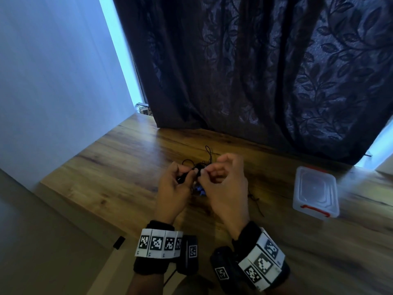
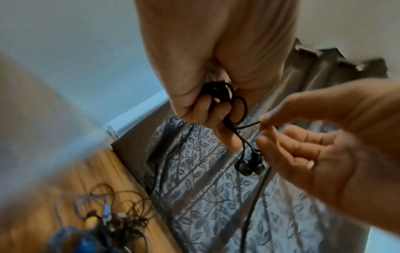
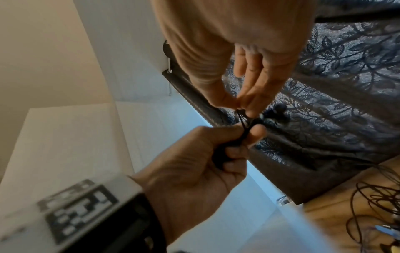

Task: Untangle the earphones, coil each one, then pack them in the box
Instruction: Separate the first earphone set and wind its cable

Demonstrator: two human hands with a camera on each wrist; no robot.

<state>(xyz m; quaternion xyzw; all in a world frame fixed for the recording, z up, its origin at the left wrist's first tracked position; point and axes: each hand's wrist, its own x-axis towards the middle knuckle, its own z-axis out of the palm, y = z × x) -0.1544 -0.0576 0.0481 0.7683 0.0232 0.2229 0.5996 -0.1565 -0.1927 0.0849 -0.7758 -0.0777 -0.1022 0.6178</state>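
Left hand [image 2: 194, 68] grips black earphones [image 2: 218, 94]; earbuds [image 2: 249, 166] dangle downward.

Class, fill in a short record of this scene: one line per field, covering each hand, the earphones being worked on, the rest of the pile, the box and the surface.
left hand: grips a coiled bundle of black earphones
right hand: pinches a loose strand of the same cable
earbuds: two, hanging below the left fingers
remaining tangle: lies on the table, dark cables with some blue parts
box: clear plastic, red handle, lid on, right of the hands
table: wood, by a dark curtain
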